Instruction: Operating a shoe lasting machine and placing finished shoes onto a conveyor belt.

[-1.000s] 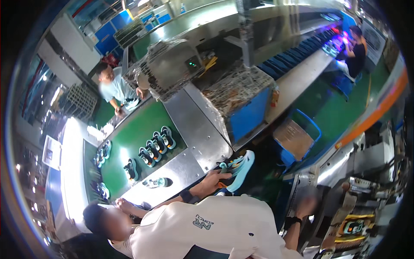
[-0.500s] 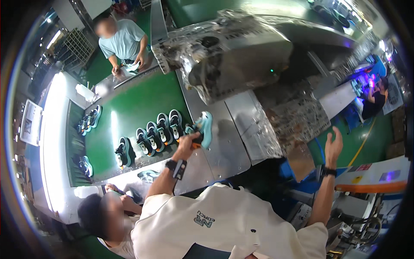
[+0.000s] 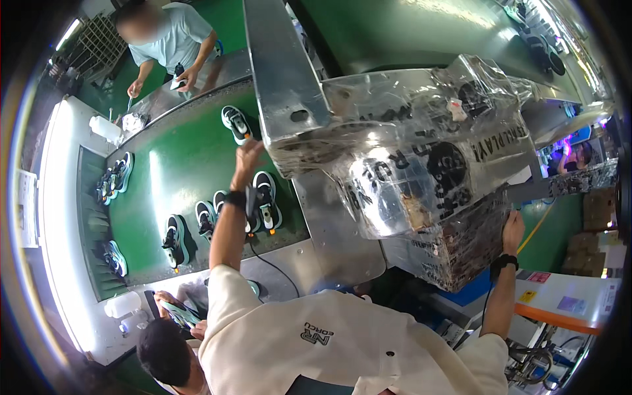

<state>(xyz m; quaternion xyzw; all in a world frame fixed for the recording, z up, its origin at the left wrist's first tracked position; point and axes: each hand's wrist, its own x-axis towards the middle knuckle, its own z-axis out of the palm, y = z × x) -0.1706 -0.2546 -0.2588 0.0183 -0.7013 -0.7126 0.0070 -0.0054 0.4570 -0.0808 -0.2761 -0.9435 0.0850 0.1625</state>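
Observation:
My left hand is stretched far out over the green conveyor belt, its fingers closed at the orange-tabbed end of a black, white and pale teal sneaker. That sneaker rests on the belt beside the metal frame. Nearer to me stands another such sneaker, right of my forearm. Several more are in the same row, partly hidden by my arm. My right hand is against the side of a plastic-wrapped box; its fingers are partly hidden and hold nothing that I can make out.
A large plastic-wrapped machine housing fills the middle right. A lone sneaker stands nearer left on the belt; others line the left edge. A co-worker is across the belt, another close at my left. A cable hangs from my left wrist.
My left hand has moved farther away with the sneaker, which now stands on the belt. My right hand has come from the open air to the wrapped box. The view has shifted.

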